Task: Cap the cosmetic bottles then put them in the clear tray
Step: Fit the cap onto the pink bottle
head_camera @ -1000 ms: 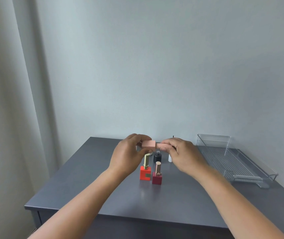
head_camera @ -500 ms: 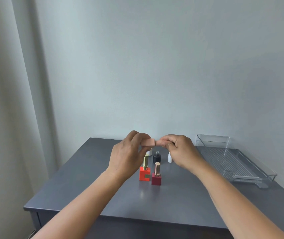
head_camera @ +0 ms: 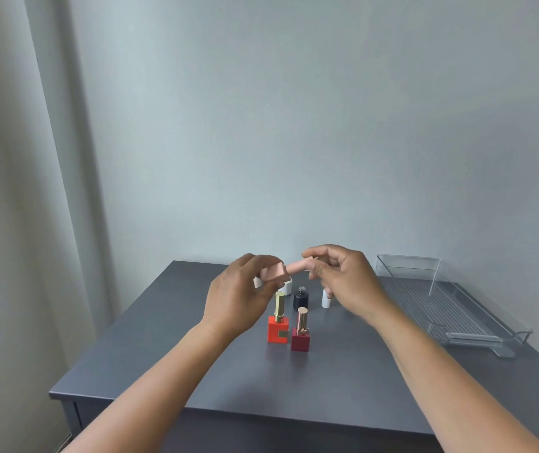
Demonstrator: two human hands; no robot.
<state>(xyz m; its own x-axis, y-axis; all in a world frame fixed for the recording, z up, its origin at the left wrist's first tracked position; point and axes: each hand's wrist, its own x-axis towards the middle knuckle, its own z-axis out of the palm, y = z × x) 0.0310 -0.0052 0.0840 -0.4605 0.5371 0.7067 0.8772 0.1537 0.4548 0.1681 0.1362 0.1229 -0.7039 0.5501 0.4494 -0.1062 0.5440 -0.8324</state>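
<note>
Holding pink bottle (head_camera: 273, 272) in left hand (head_camera: 238, 302), right hand (head_camera: 349, 282) pinching pink cap (head_camera: 296, 267)

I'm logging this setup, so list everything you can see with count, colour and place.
pink bottle: one, pink, held between both hands
red bottle: one, orange-red with gold cap, table centre
dark red bottle: one, rose-gold cap, beside the red bottle
black bottle: one, black, uncapped, behind them
white pieces: at least two, white, behind, partly hidden
clear tray: one, clear, table's right side
table: one, grey
left hand: grips the pink bottle's body
right hand: fingers pinch its cap end
</note>
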